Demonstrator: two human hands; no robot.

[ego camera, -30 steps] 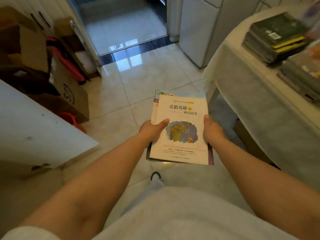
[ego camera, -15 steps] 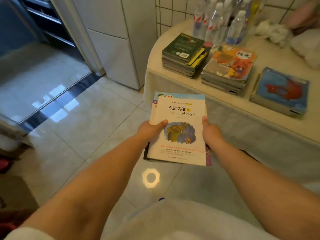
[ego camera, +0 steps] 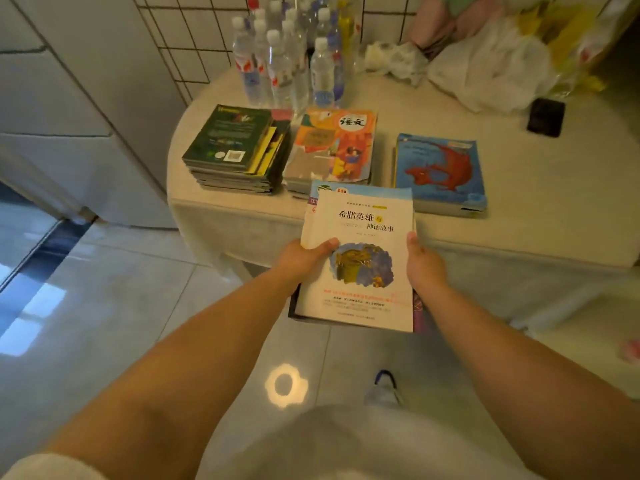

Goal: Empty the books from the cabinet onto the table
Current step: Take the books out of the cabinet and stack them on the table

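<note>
I hold a small stack of books (ego camera: 363, 216) with a white cover on top, level in front of me, its far end just over the table's near edge. My left hand (ego camera: 301, 259) grips its left side with the thumb on the cover, and my right hand (ego camera: 424, 263) grips its right side. On the round cloth-covered table (ego camera: 536, 202) lie three piles: a dark green-topped stack (ego camera: 235, 147) at left, an orange-covered stack (ego camera: 332, 147) in the middle, and a blue book with a red fish (ego camera: 438, 168) at right. The cabinet is out of view.
Several water bottles (ego camera: 287, 60) stand at the table's back, beside crumpled plastic bags (ego camera: 485, 64) and a black phone (ego camera: 546, 116). A white appliance (ego camera: 69, 98) stands left of the table. Glossy tiled floor (ego camera: 104, 306) lies below, with a doorway threshold at far left.
My view has swung right from the doorway to face the table. The held stack has come up to the table's front edge, still gripped in both hands.
</note>
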